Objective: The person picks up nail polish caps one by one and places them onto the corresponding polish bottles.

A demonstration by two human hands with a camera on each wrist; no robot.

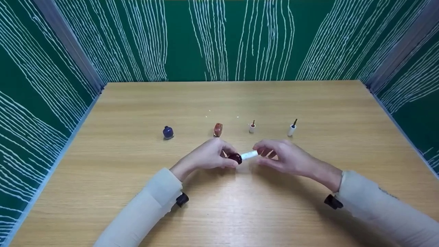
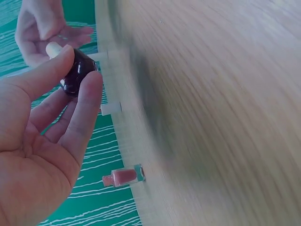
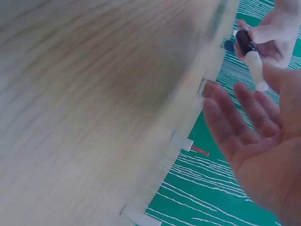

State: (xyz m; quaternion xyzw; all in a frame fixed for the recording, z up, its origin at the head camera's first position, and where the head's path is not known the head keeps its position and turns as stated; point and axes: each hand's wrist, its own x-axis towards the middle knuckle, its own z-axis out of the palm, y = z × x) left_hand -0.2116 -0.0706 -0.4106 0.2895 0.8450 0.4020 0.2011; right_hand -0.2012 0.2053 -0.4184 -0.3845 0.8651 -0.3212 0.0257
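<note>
My left hand (image 1: 213, 155) pinches a dark red nail polish bottle (image 1: 235, 158) between thumb and fingers over the middle of the table. Its long white cap (image 1: 249, 155) points toward my right hand (image 1: 286, 156). In the right wrist view that hand (image 3: 263, 141) has its fingers loosely spread, with the thumb close to the cap's end (image 3: 261, 86). The left wrist view shows the dark bottle (image 2: 79, 74) between thumb and fingertips, tilted, with the cap partly behind the thumb.
Beyond my hands stand an uncapped blue polish bottle (image 1: 168, 132) and a reddish one (image 1: 218, 130). To their right, two white caps (image 1: 252, 128) (image 1: 291, 130) stand with brushes upward. Green panels with white lines (image 1: 178, 41) border the table (image 1: 137, 103).
</note>
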